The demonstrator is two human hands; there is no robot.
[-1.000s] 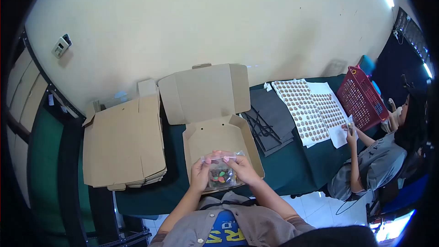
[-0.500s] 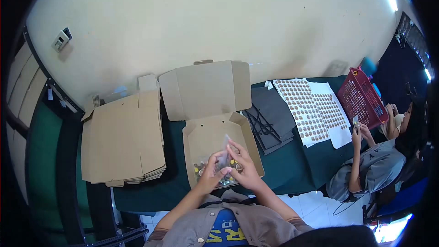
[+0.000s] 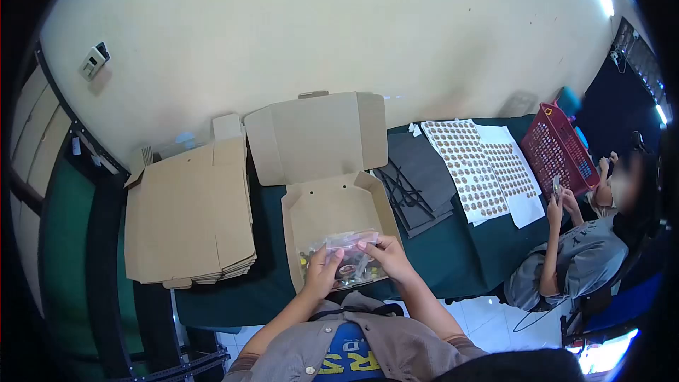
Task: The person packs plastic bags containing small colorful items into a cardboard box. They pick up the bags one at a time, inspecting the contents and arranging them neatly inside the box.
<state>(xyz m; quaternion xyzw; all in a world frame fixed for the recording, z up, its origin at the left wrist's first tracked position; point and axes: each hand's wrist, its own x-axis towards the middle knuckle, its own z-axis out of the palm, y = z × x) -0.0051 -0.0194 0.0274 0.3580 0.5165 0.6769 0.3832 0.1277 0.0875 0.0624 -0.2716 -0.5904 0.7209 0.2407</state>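
Note:
A clear plastic bag (image 3: 351, 240) with a pinkish strip along its top is stretched between my two hands, over the front of an open cardboard box (image 3: 325, 205). My left hand (image 3: 322, 270) pinches the bag near its left top corner. On the other side, my right hand (image 3: 390, 257) grips the right end of the strip between thumb and fingers. Small mixed pieces, some yellow and some dark, lie at the front of the box, and a few show through the bag. The box lid (image 3: 304, 140) stands raised against the wall.
Flattened cardboard boxes (image 3: 187, 216) are stacked to the left. To the right lie dark fabric bags (image 3: 424, 170) with black handles, sheets of round stickers (image 3: 467, 170) and a red plastic basket (image 3: 559, 148). A person in grey (image 3: 566, 262) sits at the right, holding a small packet.
My hands have moved apart and lower, from holding the bag upright and edge-on to spreading its top sideways. The person at the right has raised their packet slightly.

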